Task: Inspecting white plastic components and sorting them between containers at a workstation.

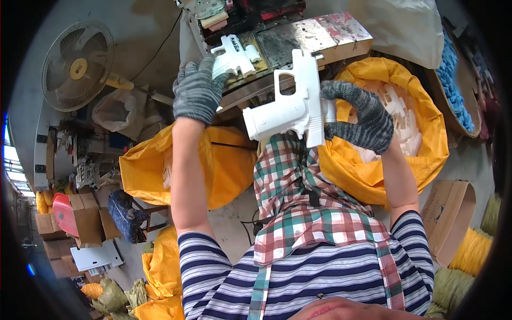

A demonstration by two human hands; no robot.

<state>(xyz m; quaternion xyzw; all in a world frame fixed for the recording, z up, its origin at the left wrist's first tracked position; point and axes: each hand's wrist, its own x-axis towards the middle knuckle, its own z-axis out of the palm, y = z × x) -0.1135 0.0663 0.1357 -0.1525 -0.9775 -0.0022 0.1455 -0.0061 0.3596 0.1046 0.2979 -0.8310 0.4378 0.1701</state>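
My left hand [198, 92], in a grey knit glove, has its fingers closed on a white plastic toy pistol [230, 57] with black marking on its side. That pistol is at the left end of the machine's bench; whether it rests on a holder there I cannot tell. My right hand [364, 114], gloved alike, pinches a second white toy pistol [301, 104] by its slide side. This one is held up in front of the bench, its grip pointing left. I see no marking on its visible side.
A stained machine bench [341, 32] stands ahead. An orange sack [426, 160] of white pistol pieces is at right, another orange sack [229, 176] at left. A fan [78, 66] stands at far left, a cardboard box [448, 218] at right, and blue pieces [453, 80] lie beyond.
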